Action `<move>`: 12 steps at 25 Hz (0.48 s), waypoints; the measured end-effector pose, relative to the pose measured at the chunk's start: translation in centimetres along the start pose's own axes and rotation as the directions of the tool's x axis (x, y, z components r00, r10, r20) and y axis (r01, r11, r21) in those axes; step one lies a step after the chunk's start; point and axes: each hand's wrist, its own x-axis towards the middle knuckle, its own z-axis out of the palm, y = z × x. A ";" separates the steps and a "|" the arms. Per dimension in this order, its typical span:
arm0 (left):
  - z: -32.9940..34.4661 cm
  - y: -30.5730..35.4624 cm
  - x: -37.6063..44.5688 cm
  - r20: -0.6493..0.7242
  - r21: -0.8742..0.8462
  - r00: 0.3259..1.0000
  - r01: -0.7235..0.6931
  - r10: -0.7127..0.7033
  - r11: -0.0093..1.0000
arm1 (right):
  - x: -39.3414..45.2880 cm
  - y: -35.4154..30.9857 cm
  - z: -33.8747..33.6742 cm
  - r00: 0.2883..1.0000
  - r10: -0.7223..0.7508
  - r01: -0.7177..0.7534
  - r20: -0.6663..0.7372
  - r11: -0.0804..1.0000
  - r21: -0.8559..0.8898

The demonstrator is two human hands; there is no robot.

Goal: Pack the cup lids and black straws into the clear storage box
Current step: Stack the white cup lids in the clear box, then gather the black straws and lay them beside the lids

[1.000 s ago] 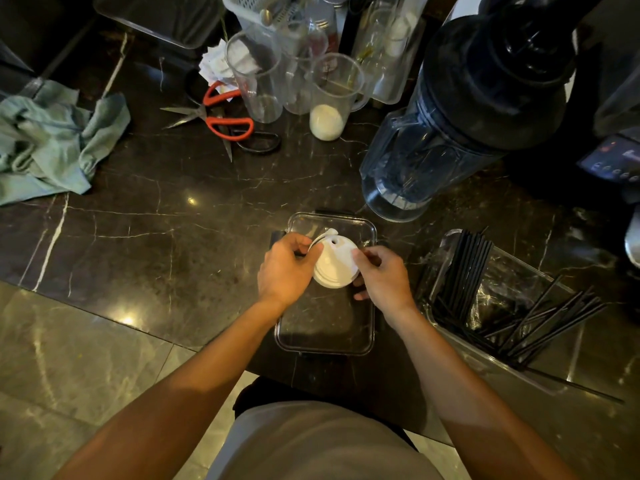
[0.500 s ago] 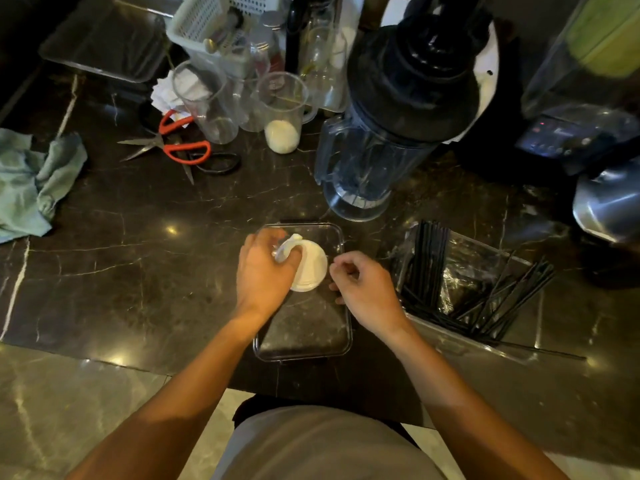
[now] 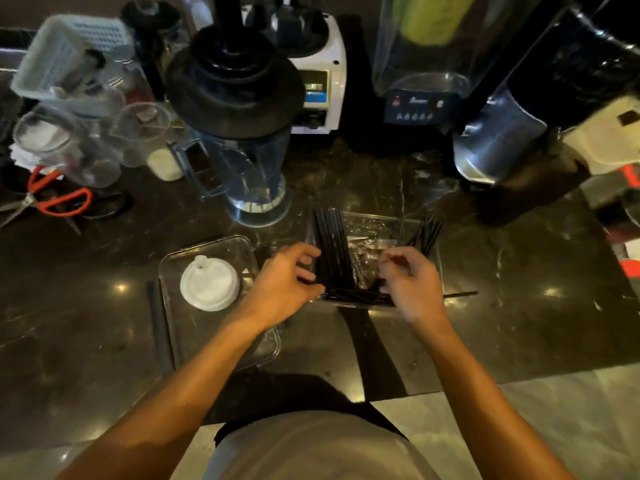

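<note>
White round plastic lid (image 3: 210, 284) lies in clear storage box (image 3: 207, 245); both hands, left (image 3: 284, 284) and right (image 3: 408, 284), fingers curled but holding nothing, reach for the black straws (image 3: 330, 251) to gather them

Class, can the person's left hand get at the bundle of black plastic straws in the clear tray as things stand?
Probably yes. The left hand is already beside the bundle of black plastic straws in the open-topped clear tray, its fingers spread toward them, and nothing lies between.

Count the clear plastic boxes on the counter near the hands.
2: one clear storage box holding the white cup lid, one straw container under both hands. Others may be hidden among the clutter.
</note>
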 end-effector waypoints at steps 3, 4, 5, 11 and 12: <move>2.0 0.0 1.0 -0.050 0.050 0.998 -0.035 0.037 0.998 | 1.1 1.8 -2.7 0.998 0.024 -0.032 -0.054 0.989 -0.147; 2.5 0.2 1.2 -0.073 0.063 0.997 -0.031 0.035 0.998 | 1.3 2.2 -3.3 0.998 0.052 -0.059 -0.043 0.984 -0.166; 3.1 0.4 1.6 -0.101 0.059 0.995 -0.015 0.021 0.998 | 1.6 2.7 -3.7 0.996 0.085 -0.088 -0.022 0.982 -0.165; 6.1 3.2 2.2 -0.251 -0.141 0.967 0.008 -0.044 0.990 | 3.3 4.3 -3.3 0.980 0.190 -0.184 0.056 0.978 -0.100; 6.4 3.7 1.7 -0.319 -0.133 0.948 -0.019 -0.025 0.991 | 3.5 4.2 -3.0 0.982 0.178 -0.170 0.065 0.979 -0.110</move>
